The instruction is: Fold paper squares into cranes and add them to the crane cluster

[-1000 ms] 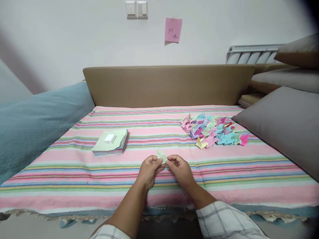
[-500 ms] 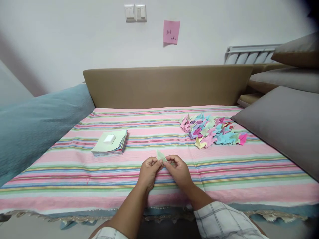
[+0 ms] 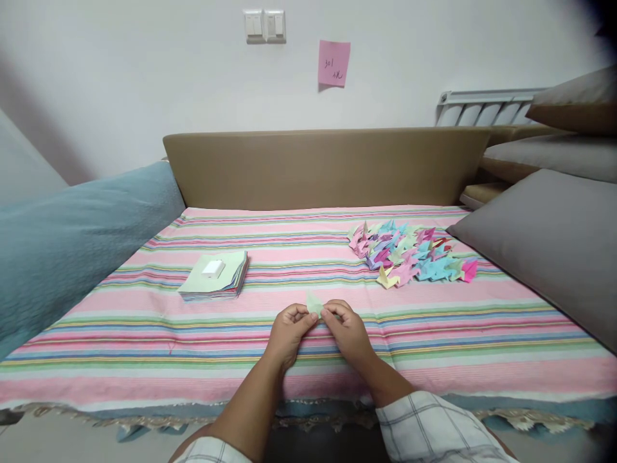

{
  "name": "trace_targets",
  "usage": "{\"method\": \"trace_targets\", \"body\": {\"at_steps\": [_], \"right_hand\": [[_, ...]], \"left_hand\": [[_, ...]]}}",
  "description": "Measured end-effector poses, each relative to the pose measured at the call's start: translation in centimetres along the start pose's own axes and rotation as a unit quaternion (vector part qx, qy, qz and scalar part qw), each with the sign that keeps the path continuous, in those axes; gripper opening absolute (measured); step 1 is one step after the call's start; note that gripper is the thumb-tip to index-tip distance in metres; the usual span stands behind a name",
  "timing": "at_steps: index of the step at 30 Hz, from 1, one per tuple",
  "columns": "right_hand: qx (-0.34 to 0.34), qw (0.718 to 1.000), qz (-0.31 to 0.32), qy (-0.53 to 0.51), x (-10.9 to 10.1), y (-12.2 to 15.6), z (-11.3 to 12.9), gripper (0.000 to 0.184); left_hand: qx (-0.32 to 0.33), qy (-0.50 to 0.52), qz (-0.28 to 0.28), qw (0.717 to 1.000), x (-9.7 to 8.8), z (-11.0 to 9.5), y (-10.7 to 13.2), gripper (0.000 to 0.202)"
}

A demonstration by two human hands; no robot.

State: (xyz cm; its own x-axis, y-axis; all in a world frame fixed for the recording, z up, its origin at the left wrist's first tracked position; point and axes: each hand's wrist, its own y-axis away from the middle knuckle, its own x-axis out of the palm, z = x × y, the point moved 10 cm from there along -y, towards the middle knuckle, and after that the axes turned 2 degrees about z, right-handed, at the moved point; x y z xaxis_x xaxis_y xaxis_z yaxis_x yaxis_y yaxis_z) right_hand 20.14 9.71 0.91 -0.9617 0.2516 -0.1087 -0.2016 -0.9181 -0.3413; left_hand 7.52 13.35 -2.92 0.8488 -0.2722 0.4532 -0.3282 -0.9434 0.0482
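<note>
A small piece of folded pale green paper [image 3: 314,303] is pinched between my two hands, its pointed tip standing up above the fingers. My left hand [image 3: 290,331] grips its left edge between thumb and fingers. On the other side, my right hand [image 3: 348,331] pinches the right edge, with the two thumbs nearly touching. The lower part of the paper is hidden behind the thumbs. Both hands hover low over the striped cloth [image 3: 308,373].
To the left lies a stack of coloured paper sheets [image 3: 193,286] with a small white block [image 3: 213,269] on top. Several folded paper cranes [image 3: 409,254] sit bunched at the right. Grey cushions [image 3: 544,238] border the right side, a blue cushion [image 3: 87,238] the left.
The paper's tip has turned slightly and stands more upright between the fingers. Both hands keep their pinch in nearly the same place. The whole view has shifted a little.
</note>
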Motion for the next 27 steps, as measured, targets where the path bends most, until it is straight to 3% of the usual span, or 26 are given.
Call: {"method": "trace_targets", "body": {"at_steps": [6,10,18,23,27], "right_hand": [[0.123,0.985,0.055,-0.105,1.2,0.4,-2.5,0.029],[0.160,0.968,0.058,-0.183,1.7,0.7,-3.6,0.031],[0.165,0.960,0.078,-0.212,2.1,0.7,-4.2,0.031],[0.145,0.966,0.097,-0.190,2.5,0.6,-3.6,0.029],[0.130,0.972,0.102,-0.166,2.6,0.6,-2.9,0.030]], "left_hand": [[-0.006,-0.008,0.043,0.999,0.4,-0.1,-0.1,0.029],[-0.009,-0.017,0.064,0.998,0.8,-0.1,0.2,0.028],[-0.015,-0.051,0.077,0.996,1.2,-0.1,0.4,0.022],[0.026,-0.093,0.003,0.995,0.2,-0.7,0.5,0.018],[0.041,-0.114,-0.016,0.992,0.2,-0.8,0.7,0.015]]}}
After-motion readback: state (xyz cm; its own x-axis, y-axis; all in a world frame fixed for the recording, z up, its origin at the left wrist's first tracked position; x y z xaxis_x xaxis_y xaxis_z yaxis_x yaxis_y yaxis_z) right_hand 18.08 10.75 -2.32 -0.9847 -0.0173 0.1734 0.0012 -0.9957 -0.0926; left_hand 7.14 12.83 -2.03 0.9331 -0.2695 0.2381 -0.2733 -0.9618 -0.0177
